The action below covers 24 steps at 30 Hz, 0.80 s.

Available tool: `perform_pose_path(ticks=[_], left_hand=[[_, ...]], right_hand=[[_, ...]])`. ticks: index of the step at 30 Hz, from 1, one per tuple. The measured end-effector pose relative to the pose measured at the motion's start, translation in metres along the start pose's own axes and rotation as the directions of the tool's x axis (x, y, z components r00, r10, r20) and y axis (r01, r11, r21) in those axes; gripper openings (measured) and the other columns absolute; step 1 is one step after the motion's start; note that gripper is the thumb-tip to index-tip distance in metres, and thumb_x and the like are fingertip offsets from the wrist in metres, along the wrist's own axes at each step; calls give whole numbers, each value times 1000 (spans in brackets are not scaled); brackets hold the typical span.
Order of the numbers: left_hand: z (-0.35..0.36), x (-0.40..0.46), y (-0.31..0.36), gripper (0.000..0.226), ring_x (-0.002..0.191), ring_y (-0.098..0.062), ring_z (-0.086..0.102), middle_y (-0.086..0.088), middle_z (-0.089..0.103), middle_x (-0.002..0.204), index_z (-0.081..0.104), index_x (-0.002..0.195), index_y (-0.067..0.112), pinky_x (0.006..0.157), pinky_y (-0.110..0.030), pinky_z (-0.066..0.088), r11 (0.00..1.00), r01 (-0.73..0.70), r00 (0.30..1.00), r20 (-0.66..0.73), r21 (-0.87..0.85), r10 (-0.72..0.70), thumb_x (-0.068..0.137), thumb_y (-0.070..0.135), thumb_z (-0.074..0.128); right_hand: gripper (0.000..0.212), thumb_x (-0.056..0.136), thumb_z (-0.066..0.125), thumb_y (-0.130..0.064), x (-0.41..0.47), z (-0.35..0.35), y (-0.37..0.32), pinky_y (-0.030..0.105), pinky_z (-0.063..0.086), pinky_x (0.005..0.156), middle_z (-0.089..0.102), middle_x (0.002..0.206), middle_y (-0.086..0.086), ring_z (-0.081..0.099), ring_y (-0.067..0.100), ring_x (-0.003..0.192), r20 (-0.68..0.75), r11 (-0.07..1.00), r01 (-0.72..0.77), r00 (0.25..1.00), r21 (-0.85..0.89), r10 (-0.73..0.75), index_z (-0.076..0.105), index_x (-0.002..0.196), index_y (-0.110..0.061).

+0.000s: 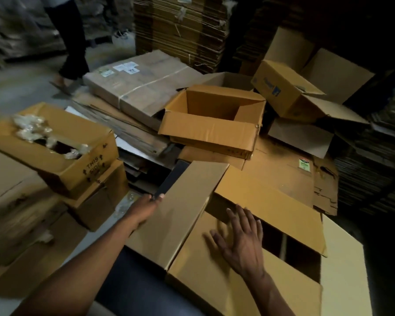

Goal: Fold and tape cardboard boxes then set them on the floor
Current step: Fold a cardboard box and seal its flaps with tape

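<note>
we count two hands: the left hand (149,207) and the right hand (242,244). we see one box being folded (214,281) near us, three other open boxes: one at the left (55,151), one in the middle (212,124), one far right (285,90). one strapped flat bundle (144,83) lies far. one other person's legs (73,44) show far left.
</note>
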<state>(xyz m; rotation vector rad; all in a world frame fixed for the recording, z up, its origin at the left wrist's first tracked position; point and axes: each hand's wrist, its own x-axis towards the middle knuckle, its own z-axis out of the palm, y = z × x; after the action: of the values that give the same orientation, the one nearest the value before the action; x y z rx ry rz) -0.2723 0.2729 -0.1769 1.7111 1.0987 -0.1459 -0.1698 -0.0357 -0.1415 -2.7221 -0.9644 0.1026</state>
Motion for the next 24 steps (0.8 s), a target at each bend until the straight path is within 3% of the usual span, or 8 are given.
perform_pose_path(ticks=[2, 6, 8, 12, 15, 18, 20, 24], left_hand=[[-13, 3, 0, 60, 119, -30, 63, -4, 67, 128, 62, 127, 20, 94, -39, 50, 999, 45, 996, 77, -26, -42, 93, 70, 58], [-41, -6, 35, 45, 89, -24, 73, -5, 76, 95, 73, 94, 16, 73, -30, 54, 988, -127, 992, 36, 83, 125, 81, 58, 79], [-53, -33, 73, 25, 93, -16, 70, 5, 73, 103, 70, 102, 24, 80, -32, 56, 970, -224, 969, 124, 94, 211, 88, 42, 81], [-26, -97, 139, 26, 103, -9, 66, 6, 69, 125, 63, 116, 36, 94, -38, 55, 883, -453, 866, 298, 125, 402, 93, 35, 76], [32, -127, 151, 62, 124, -17, 58, 6, 58, 140, 51, 141, 32, 98, -41, 50, 831, -524, 819, 378, 187, 432, 89, 59, 71], [93, -137, 140, 98, 144, -27, 41, 1, 35, 162, 22, 160, 35, 107, -48, 42, 805, -533, 811, 431, 263, 396, 81, 73, 68], [132, -141, 125, 104, 153, -35, 24, -3, 17, 169, 8, 162, 37, 116, -56, 32, 749, -543, 828, 389, 379, 404, 82, 70, 66], [191, -143, 100, 101, 156, -46, 1, -17, 0, 171, 5, 162, 32, 115, -76, 12, 587, -541, 838, 323, 603, 440, 83, 65, 60]], right_hand=[[97, 85, 22, -94, 9, 4, 2, 54, -7, 126, -15, 170, -8, -17, 18, 157, 41, 1000, -10, 999, -26, 11, 9, 163, -38], [105, 80, 23, -97, 22, 1, 17, 58, 4, 124, -17, 171, -1, -10, 28, 158, 12, 996, -89, 996, -14, 89, 3, 163, -37], [109, 75, 22, -98, 25, -1, 30, 59, 13, 122, -2, 173, 0, 3, 30, 156, 60, 987, -162, 985, 21, 161, 4, 163, -35], [98, 82, 24, -94, 26, 1, 47, 60, 24, 118, 22, 168, 1, 22, 30, 152, 137, 987, -163, 978, 12, 160, 24, 159, -32], [83, 92, 33, -83, 21, 3, 59, 57, 36, 115, 33, 164, 2, 36, 29, 147, 152, 988, -128, 982, 92, 113, 40, 154, -30], [70, 96, 41, -73, 12, 1, 82, 50, 52, 102, 57, 145, 4, 57, 27, 128, 67, 970, -90, 995, 228, 76, 58, 141, -22], [55, 98, 53, -57, 1, -5, 99, 45, 56, 96, 63, 135, 4, 63, 25, 118, 0, 966, -107, 994, 237, 110, 64, 134, -17], [36, 95, 68, -39, -30, -17, 141, 42, 57, 88, 69, 122, 5, 64, 30, 110, -110, 986, -156, 981, 64, 162, 69, 123, -16]])
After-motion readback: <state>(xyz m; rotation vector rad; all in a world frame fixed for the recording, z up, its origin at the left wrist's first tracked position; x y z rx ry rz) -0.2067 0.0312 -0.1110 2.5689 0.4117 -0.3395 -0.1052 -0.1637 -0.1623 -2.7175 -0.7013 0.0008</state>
